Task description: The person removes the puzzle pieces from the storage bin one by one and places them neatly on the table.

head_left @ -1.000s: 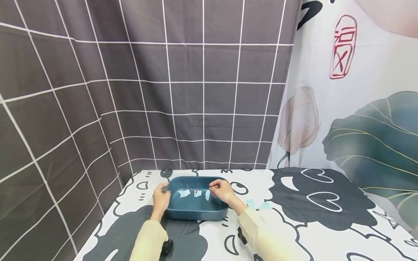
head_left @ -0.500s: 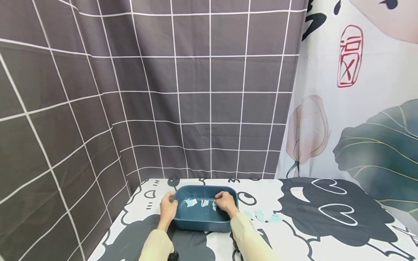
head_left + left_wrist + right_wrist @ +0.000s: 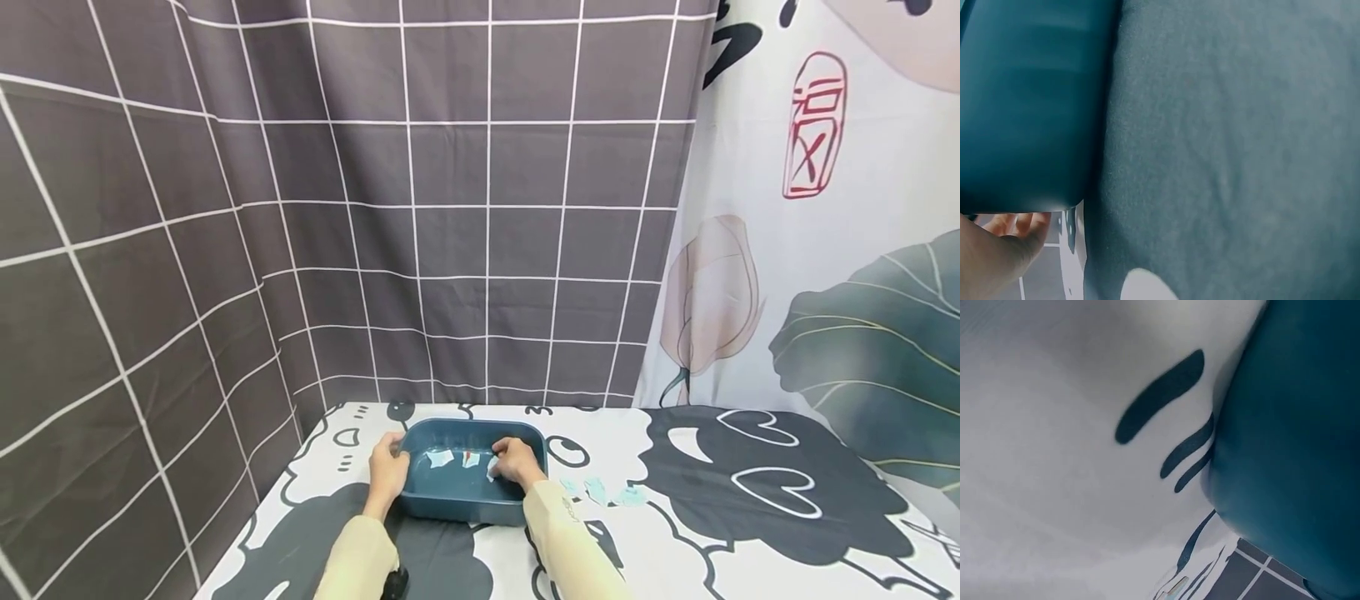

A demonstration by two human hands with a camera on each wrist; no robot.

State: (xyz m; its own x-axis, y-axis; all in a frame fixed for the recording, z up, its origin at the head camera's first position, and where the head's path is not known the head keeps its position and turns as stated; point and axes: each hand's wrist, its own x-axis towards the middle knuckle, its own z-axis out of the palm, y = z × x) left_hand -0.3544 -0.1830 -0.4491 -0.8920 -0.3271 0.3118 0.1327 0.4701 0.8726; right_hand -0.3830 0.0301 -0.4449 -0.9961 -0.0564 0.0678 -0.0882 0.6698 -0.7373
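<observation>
A dark teal basin stands on the patterned cloth, its outer side filling much of the right wrist view. My left hand grips its left end at the rim; the left wrist view shows that hand by the basin's end. Inside lie a pale scrap and another with a red mark. My right hand reaches over the right part of the basin, its curled fingers pinching a third pale scrap beside these. The right wrist view does not show the right hand.
Several light-blue scraps lie on the black-and-white cloth to the right of the basin. Behind hang a grey grid curtain and, at right, a floral one.
My right hand has moved left and down into the basin, onto the third scrap. My left hand keeps its grip on the basin. The head view has shifted slightly.
</observation>
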